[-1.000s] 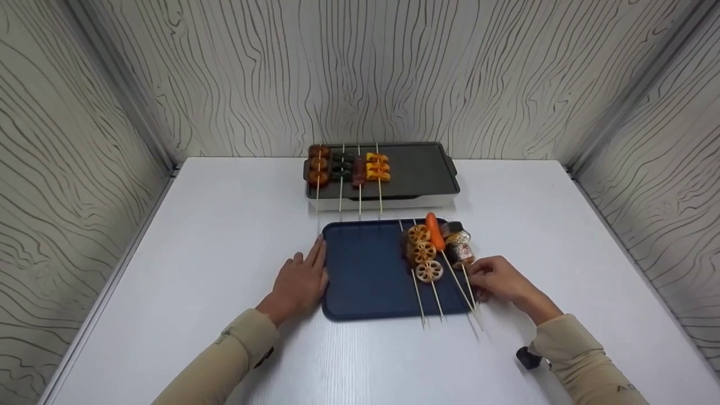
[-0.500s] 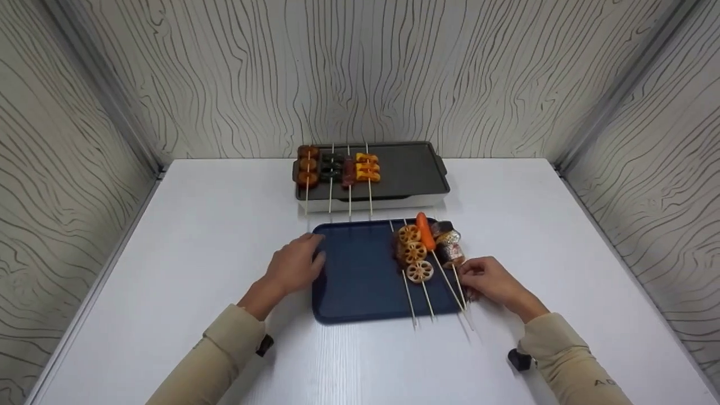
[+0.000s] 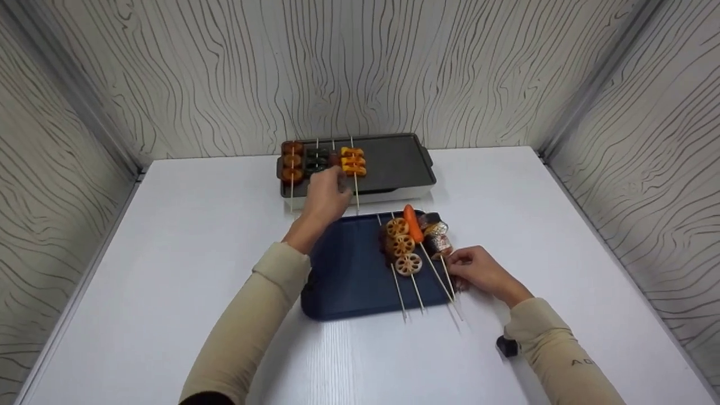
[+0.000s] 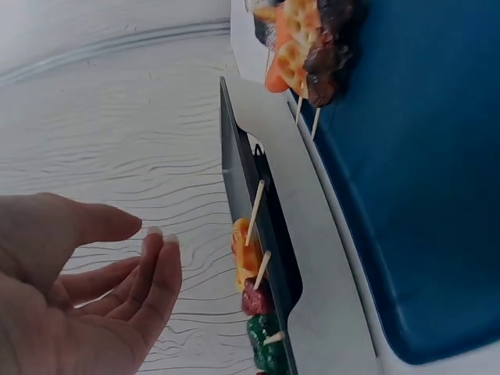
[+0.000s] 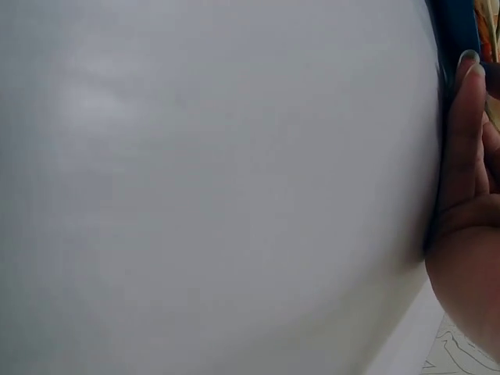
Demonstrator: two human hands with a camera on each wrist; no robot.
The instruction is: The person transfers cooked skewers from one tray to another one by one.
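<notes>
My left hand [image 3: 328,194] hovers over the front of the dark griddle [image 3: 399,163], near its skewers. In the left wrist view its fingers [image 4: 160,281] are loosely bent, with a gap to the thumb and nothing between. On the griddle lie a brown round-piece skewer [image 3: 292,161], a dark green one [image 3: 316,158], a reddish one and a yellow one [image 3: 353,162]. My right hand [image 3: 481,273] grips the right edge of the blue tray [image 3: 349,275]. That tray bears a lotus root skewer [image 3: 408,264], an orange sausage skewer [image 3: 413,225] and a dark wrapped-piece skewer [image 3: 439,246].
A dark brown skewer [image 3: 387,247] lies partly under the lotus root. Several sticks jut past the tray's front edge. The white table [image 3: 185,242] extends to both sides, with wood-patterned panels [image 3: 360,67] behind and beside it.
My left hand has left the tray's left edge and moved forward and up to the griddle. My right hand stays at the tray's right edge. The head view has shifted slightly.
</notes>
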